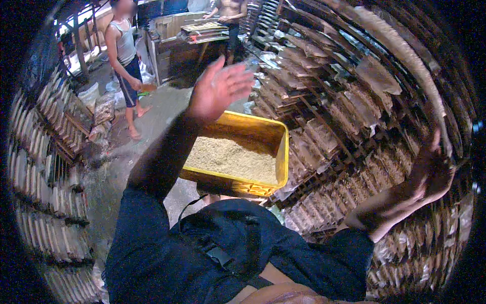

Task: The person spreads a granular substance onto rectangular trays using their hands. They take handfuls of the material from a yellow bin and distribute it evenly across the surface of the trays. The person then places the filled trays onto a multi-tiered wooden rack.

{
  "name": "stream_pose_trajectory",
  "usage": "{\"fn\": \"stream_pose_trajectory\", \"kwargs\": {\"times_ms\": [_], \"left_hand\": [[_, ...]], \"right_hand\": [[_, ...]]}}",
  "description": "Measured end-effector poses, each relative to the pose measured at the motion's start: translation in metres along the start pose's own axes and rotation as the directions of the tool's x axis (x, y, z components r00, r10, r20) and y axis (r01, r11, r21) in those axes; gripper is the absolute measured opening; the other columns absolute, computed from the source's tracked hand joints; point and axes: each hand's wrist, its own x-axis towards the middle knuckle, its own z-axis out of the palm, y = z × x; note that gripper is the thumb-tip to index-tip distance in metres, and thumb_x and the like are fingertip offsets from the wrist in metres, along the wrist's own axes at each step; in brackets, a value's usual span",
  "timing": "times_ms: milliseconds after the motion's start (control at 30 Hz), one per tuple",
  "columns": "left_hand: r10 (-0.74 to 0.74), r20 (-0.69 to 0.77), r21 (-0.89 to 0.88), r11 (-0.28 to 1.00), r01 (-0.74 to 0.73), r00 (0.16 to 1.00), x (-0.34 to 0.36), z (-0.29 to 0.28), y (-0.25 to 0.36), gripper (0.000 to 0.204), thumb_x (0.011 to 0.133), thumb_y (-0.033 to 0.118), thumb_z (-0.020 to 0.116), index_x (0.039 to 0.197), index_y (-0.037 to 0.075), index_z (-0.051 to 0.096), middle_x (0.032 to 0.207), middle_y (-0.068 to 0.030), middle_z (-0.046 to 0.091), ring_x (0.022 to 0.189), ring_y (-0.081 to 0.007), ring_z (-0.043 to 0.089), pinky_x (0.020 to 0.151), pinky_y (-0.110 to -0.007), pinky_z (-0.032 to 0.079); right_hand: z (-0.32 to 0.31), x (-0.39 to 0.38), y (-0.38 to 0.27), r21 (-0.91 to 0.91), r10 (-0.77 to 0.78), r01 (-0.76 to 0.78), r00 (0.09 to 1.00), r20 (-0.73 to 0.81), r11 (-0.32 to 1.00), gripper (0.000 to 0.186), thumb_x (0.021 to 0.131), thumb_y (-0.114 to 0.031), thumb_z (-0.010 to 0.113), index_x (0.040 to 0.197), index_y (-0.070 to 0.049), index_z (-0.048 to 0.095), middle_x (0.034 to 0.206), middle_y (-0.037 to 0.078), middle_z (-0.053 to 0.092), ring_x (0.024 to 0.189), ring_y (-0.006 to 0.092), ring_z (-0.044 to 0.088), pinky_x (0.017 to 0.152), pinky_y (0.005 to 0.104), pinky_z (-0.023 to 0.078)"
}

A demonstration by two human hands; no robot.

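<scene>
Head view. Left hand (221,88): wide, fingers extended, blurred, holding nothing visible; it appears above the far-left part of the yellow crate (258,189), where hand and forearm hide the crate's far-left corner. Crate: one, rectangular, directly in front of the wearer's body; far-right corner, right edge and near-right corner in sight. Contents: pale, loose grainy material (233,158), lying in the crate against its near wall, below and nearer the wearer than the left hand; upper part of the far wall bare.

Right hand (434,144): raised at the far right, beside the stacked trays (324,86), well apart from the crate; dim, so whether it grips anything cannot be told.

Surroundings: slatted stacks (38,185) along the left; a person in a sleeveless white top (121,43), far left, holding a brown object (148,87); a second person (232,12) behind a pile of boards (205,32).
</scene>
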Motion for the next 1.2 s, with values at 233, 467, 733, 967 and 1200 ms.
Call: {"fn": "stream_pose_trajectory", "kwargs": {"times_ms": [233,467,733,967,1200], "left_hand": [[0.565,0.150,0.767,0.450,-0.456,0.811,0.008,0.032,0.068,0.078,0.088,0.054,0.052,0.138,-0.003,0.033,0.110,-0.0240,0.062,0.099,-0.0326,0.063,0.093,-0.044,0.049],[-0.204,-0.127,-0.042,0.979,0.200,0.971,-0.061,-0.079,0.040,0.070,0.087,0.059,0.051,0.120,-0.002,0.056,0.107,-0.0189,0.065,0.096,-0.0287,0.064,0.093,-0.044,0.047],[0.149,-0.774,0.377,0.890,0.258,0.615,-0.181,-0.163,-0.072,0.064,0.087,0.060,0.054,0.104,-0.001,0.063,0.090,-0.0058,0.066,0.077,-0.0155,0.062,0.071,-0.029,0.050],[0.261,-0.862,0.402,0.875,0.272,0.434,-0.220,-0.225,-0.136,0.056,0.087,0.055,0.059,0.096,0.000,0.063,0.084,-0.0041,0.065,0.074,-0.0127,0.061,0.068,-0.026,0.049],[0.326,-0.873,0.450,0.825,0.341,0.363,-0.229,-0.249,-0.171,0.053,0.089,0.050,0.058,0.104,0.000,0.062,0.092,-0.0054,0.066,0.079,-0.0118,0.060,0.073,-0.025,0.048]], "right_hand": [[0.025,-0.128,0.039,0.493,0.272,-0.365,0.929,0.251,0.790,0.021,0.077,-0.007,0.057,0.096,0.002,0.063,0.092,0.018,0.066,0.087,0.0313,0.066,0.071,0.0507,0.059],[0.026,-0.262,0.147,0.116,0.491,-0.603,0.733,0.471,0.789,0.020,0.081,-0.009,0.059,0.098,0.000,0.064,0.090,0.014,0.065,0.076,0.0248,0.063,0.064,0.0403,0.054],[0.047,-0.356,0.254,-0.132,0.811,-0.991,-0.096,0.577,-0.024,0.072,0.065,-0.002,0.072,0.132,-0.004,0.046,0.109,0.008,0.064,0.089,0.0157,0.062,0.081,0.0295,0.051],[0.055,-0.375,0.321,-0.405,0.657,-0.908,-0.373,0.655,-0.112,0.085,0.065,-0.001,0.072,0.141,0.000,0.033,0.114,0.009,0.061,0.092,0.0174,0.063,0.080,0.0277,0.052],[0.060,-0.359,0.344,-0.707,0.696,-0.708,-0.515,0.501,-0.015,0.073,0.073,0.005,0.061,0.142,-0.008,0.038,0.099,0.009,0.063,0.082,0.0170,0.062,0.075,0.0311,0.052]]}}
